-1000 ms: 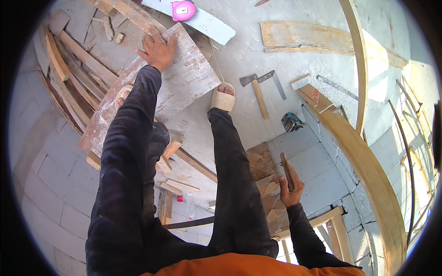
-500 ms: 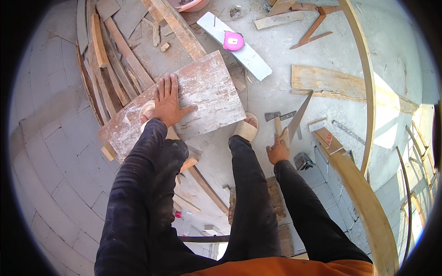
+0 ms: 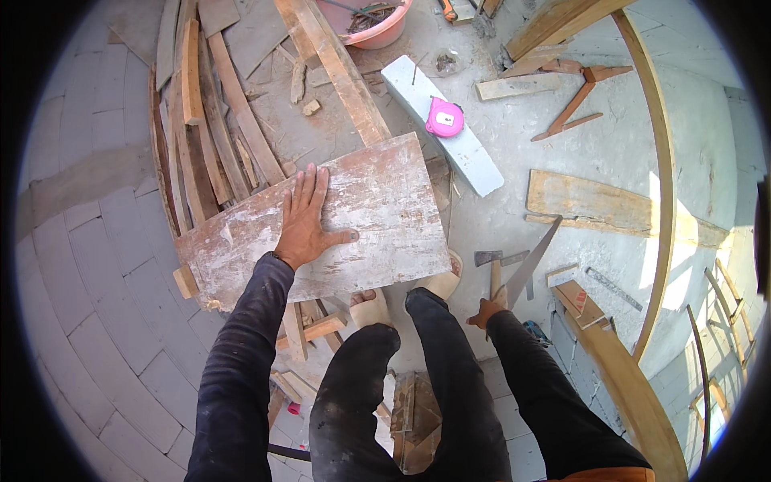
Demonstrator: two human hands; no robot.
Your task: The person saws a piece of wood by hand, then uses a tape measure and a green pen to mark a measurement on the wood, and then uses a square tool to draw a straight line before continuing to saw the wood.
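Note:
A wide, worn plywood board (image 3: pixel 385 201) with whitish and reddish-brown patches lies across timber pieces. My left hand (image 3: pixel 302 225) rests flat on its upper face, fingers extended and thumb out to the side. On the right, my right hand (image 3: pixel 487 312) is closed round the handle of a handsaw (image 3: pixel 535 259), whose blade points up and away from me, apart from the board. Just beyond that hand, a hatchet (image 3: pixel 487 258) with a wooden handle lies on the floor. My sandaled feet stand at the board's near edge, the right one partly beneath it.
Long wooden strips (image 3: pixel 229 104) are piled at the far left. A pink tape measure (image 3: pixel 446 119) sits on a pale block (image 3: pixel 482 167). Behind are a long timber (image 3: pixel 341 76) and a pink basin (image 3: pixel 384 32). A plank (image 3: pixel 590 197) and a curved wooden strip (image 3: pixel 665 161) are on the right.
My left foot has come off the board onto the floor at its near edge. My left hand stays flat on the board, and the saw stays in my right hand. The view has shifted.

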